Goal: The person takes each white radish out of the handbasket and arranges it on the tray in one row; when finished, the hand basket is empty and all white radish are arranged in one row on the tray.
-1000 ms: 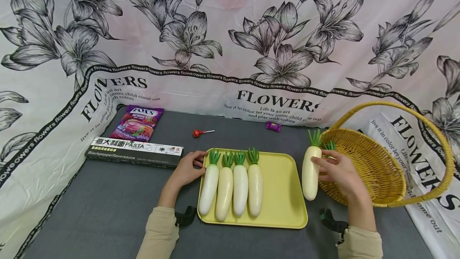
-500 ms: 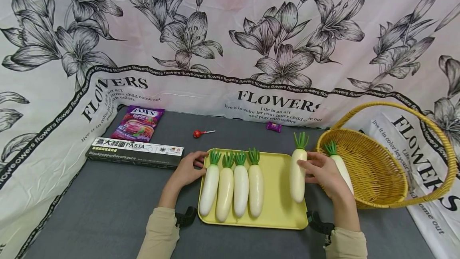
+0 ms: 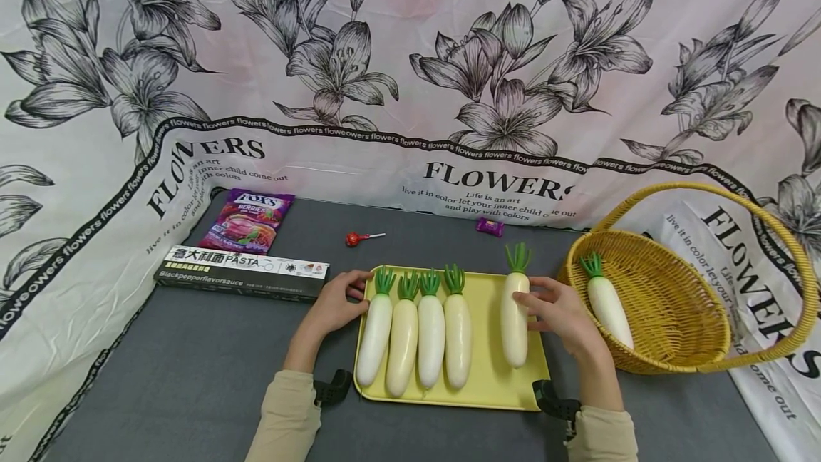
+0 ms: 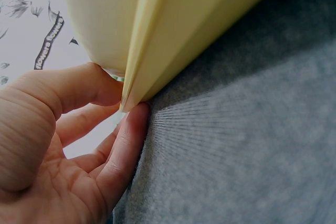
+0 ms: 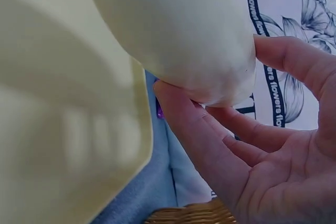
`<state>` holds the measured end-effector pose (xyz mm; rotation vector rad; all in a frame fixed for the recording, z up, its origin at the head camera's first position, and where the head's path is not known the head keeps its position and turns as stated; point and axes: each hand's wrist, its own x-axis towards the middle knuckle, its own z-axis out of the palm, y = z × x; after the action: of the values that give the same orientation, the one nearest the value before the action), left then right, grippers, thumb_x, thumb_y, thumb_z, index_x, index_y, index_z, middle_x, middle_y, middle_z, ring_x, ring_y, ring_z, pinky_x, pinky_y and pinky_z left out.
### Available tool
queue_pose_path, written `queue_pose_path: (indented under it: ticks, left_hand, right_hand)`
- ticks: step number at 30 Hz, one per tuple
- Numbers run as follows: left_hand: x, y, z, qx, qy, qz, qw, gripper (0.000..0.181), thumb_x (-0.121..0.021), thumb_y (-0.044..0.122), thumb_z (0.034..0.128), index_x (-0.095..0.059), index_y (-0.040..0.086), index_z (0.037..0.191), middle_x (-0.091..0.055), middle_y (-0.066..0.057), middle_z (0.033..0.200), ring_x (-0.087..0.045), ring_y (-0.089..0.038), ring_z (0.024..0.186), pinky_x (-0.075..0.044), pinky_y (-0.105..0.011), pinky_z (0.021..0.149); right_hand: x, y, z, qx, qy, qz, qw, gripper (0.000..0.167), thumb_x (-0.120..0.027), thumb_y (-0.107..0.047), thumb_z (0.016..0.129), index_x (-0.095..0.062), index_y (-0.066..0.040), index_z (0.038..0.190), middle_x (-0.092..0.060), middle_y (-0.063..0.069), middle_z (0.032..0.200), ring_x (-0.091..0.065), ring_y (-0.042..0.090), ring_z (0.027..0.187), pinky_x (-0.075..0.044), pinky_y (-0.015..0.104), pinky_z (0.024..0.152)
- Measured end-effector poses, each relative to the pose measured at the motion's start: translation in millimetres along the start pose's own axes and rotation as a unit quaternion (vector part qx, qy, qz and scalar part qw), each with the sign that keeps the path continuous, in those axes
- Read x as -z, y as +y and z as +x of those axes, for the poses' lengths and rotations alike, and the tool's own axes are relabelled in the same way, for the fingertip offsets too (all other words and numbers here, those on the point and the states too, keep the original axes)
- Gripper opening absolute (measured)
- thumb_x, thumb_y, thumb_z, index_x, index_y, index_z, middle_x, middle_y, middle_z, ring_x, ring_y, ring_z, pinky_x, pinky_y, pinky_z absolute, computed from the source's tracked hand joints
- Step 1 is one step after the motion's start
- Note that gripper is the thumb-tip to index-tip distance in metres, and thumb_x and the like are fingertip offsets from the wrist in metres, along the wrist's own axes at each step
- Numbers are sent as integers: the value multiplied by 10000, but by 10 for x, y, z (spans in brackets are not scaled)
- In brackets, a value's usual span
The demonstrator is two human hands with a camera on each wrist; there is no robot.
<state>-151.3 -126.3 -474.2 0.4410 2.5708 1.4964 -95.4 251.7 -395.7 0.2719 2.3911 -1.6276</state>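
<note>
My right hand (image 3: pixel 556 314) grips a white radish (image 3: pixel 514 326) with green leaf stubs, held over the right part of a yellow tray (image 3: pixel 487 376). In the right wrist view the thumb and fingers pinch the radish (image 5: pixel 178 35) from its sides, above the tray (image 5: pixel 121 150). Several more radishes lie side by side in the tray's left half, among them a white radish (image 3: pixel 375 341) at the left end and a creamier radish (image 3: pixel 457 341) nearest the middle. My left hand (image 3: pixel 336 301) pinches the tray's left rim; the left wrist view shows its thumb and fingers around the edge (image 4: pixel 128 95).
A wicker basket (image 3: pixel 680 305) with a tall handle stands at the right, with one radish (image 3: pixel 609 309) inside. Behind the tray lie a red lollipop (image 3: pixel 352 239) and a purple wrapped candy (image 3: pixel 489 227). A pasta box (image 3: pixel 240 273) and a purple snack bag (image 3: pixel 246 221) lie at the left.
My right hand has carried the radish leftward from beside the basket to over the tray's right part. The radish in the basket has come into fuller view. My left hand stays at the tray rim.
</note>
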Motion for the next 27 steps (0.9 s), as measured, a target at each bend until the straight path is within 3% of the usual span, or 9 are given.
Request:
queue_pose_path:
  ticks: [10, 20, 27]
  left_hand:
    - [3, 13, -3, -11, -17, -22, 10000, 468, -674, -45, 806, -620, -26, 1271, -601, -155, 1044, -660, -290, 911, -551, -425, 827]
    - [-5, -1, -1, -1, -8, -44, 10000, 470, -679, -45, 807, -619, -24, 1272, -601, -151, 1044, -660, -292, 913, -550, -429, 825]
    - [-13, -3, 4, 54, 12, -16, 10000, 482, -664, -40, 797, -625, 1, 1276, -607, -123, 1032, -652, -260, 901, -542, -399, 819]
  right_hand:
    - [-128, 95, 63, -19, -180, 157, 9997, 701, -669, -251, 949, -336, 80, 1470, -552, 252, 1214, -649, 209, 893, -595, 401, 754]
    - [-249, 151, 91, -173, -228, 130, 9995, 627, -677, -233, 939, -406, 66, 1420, -621, 197, 1125, -652, 199, 877, -596, 409, 733]
    - [-342, 167, 83, -264, -423, 50, 9987, 628, -685, -209, 929, -401, 92, 1402, -626, 246, 1149, -658, 239, 898, -594, 447, 740]
